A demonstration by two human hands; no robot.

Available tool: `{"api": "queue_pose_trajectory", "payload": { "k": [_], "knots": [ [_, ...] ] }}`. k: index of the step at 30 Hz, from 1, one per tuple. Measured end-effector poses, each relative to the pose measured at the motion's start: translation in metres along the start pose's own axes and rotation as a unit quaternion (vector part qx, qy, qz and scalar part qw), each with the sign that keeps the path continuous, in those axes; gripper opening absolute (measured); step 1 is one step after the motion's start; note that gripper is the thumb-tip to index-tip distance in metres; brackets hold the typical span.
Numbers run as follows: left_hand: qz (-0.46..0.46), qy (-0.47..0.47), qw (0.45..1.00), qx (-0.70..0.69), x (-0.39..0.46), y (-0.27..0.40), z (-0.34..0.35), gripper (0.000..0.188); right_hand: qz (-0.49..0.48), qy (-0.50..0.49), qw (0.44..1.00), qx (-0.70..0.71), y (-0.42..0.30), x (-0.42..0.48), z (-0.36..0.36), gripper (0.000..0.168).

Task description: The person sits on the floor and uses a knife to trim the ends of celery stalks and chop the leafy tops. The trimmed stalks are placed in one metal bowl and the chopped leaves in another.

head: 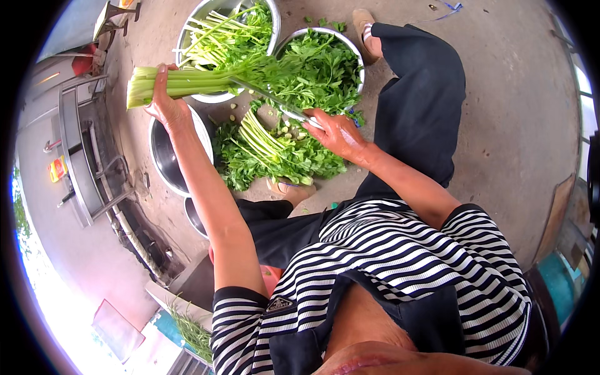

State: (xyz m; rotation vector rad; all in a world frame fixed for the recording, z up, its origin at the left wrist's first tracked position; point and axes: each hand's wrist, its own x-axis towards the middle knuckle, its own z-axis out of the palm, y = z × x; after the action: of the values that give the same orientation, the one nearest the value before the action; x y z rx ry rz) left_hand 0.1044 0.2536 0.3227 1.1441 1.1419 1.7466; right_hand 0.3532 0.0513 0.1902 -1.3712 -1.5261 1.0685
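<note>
My left hand grips a thick bunch of celery near its pale root end, with the leafy tops pointing right. In my right hand is a knife, its handle mostly covered by my fingers. The blade slants up to the left, and its tip lies against the celery stalks. Under the bunch stand a metal basin with celery stalks and another basin heaped with celery leaves. Below my hands, more celery lies on the floor among cut root pieces.
A dark-looking basin with a pale rim stands left, partly behind my left forearm. My feet, one in a tan shoe, flank the pile. A metal stand is along the left wall. Loose leaves lie on the concrete floor.
</note>
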Motion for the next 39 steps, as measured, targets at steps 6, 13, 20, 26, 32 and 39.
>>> {"api": "queue_pose_trajectory", "payload": {
  "k": [6,13,20,26,32,39],
  "knots": [
    [0.002,0.11,0.994,0.01,0.003,0.0,0.0,0.025,0.041,0.006,0.998,-0.052,-0.01,0.008,0.003,0.031],
    [0.027,0.181,0.982,0.039,-0.009,0.014,0.022,0.018,0.145,-0.014,0.973,-0.177,0.117,0.016,0.039,0.024],
    [0.04,0.235,0.969,0.066,-0.005,0.01,0.008,0.022,-0.069,0.025,0.995,-0.061,0.015,0.002,0.041,0.027],
    [0.027,0.246,0.966,0.074,0.001,0.016,0.001,0.023,0.168,-0.006,0.976,-0.137,0.108,0.007,0.059,0.025],
    [0.025,0.27,0.961,0.06,-0.001,0.012,-0.01,0.026,0.068,-0.027,0.991,-0.109,0.048,0.0,0.041,0.024],
    [0.015,0.251,0.966,0.053,-0.003,0.021,-0.005,0.024,0.187,0.015,0.97,-0.158,0.13,0.009,0.055,0.023]
  ]
}}
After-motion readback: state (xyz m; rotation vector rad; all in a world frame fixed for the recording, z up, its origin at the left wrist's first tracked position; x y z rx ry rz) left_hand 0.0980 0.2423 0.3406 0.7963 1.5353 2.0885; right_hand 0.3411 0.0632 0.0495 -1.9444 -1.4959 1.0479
